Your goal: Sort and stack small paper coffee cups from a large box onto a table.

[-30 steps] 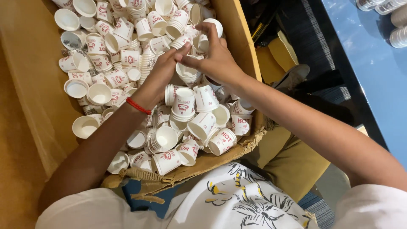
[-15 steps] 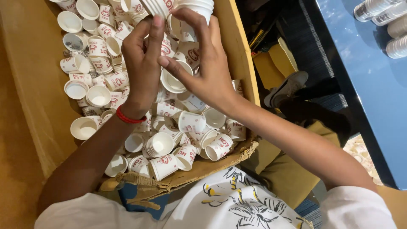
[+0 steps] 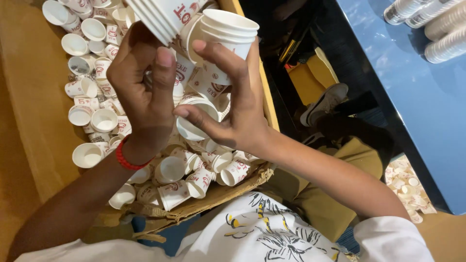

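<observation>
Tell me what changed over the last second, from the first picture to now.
Both hands rose out of the loose cups. The left hand now holds a long nested stack of cups, gripped since the middle picture. The right hand has taken up a short stack of cups and holds it beside the long one. The cardboard box of loose cups lies as before.

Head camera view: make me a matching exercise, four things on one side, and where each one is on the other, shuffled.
Things:
1. left hand
2. right hand
3. red wristband
4. shoe

Places:
A. on the dark floor right of the box
B. around the left wrist
C. holding a nested cup stack at the top edge
D. holding a short cup stack, with another cup in its lower fingers

Pairs: 1-C, 2-D, 3-B, 4-A
</observation>
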